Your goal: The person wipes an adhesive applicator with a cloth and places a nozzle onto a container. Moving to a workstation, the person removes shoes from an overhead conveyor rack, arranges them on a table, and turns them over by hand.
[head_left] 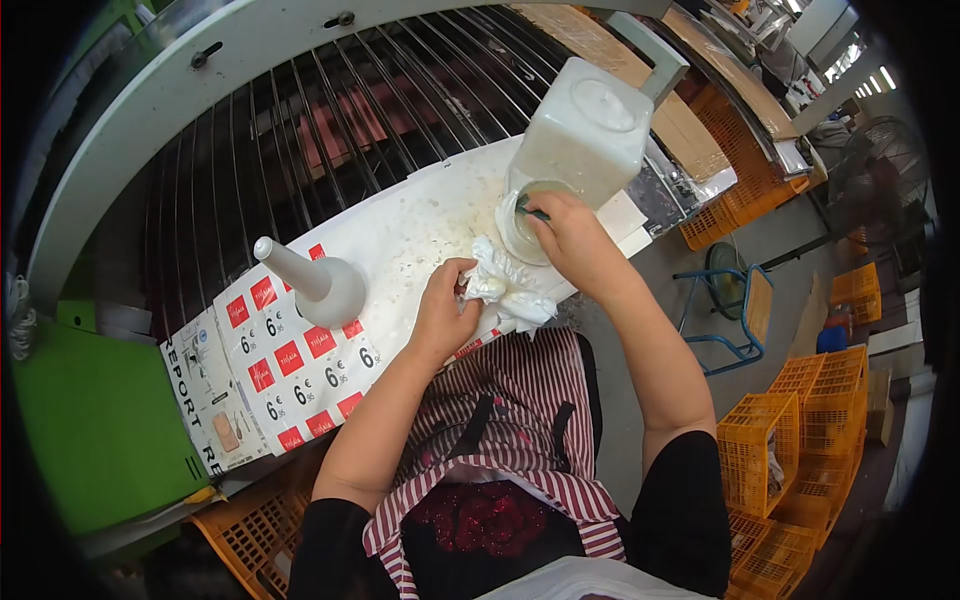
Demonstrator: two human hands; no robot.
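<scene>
My left hand (447, 305) grips a crumpled white cloth (512, 292) between thumb and fingers, low over the paper-covered board. My right hand (572, 238) reaches into the mouth of a small white tub (515, 240). Its fingers pinch a small dark green thing (535, 211), whose lower part is hidden in the tub. Right behind the tub stands a large translucent white plastic jug (585, 125). A white squeeze bottle (320, 285) with a long tapered nozzle stands to the left of my left hand, apart from it.
Printed price sheets (300, 370) cover the left of the board. Beyond it runs a rack of metal bars (350, 110) under a curved grey frame (110, 130). A green panel (100, 410) is at left. Orange crates (760, 450), a blue-framed stool (755, 310) and a fan (880, 165) are at right.
</scene>
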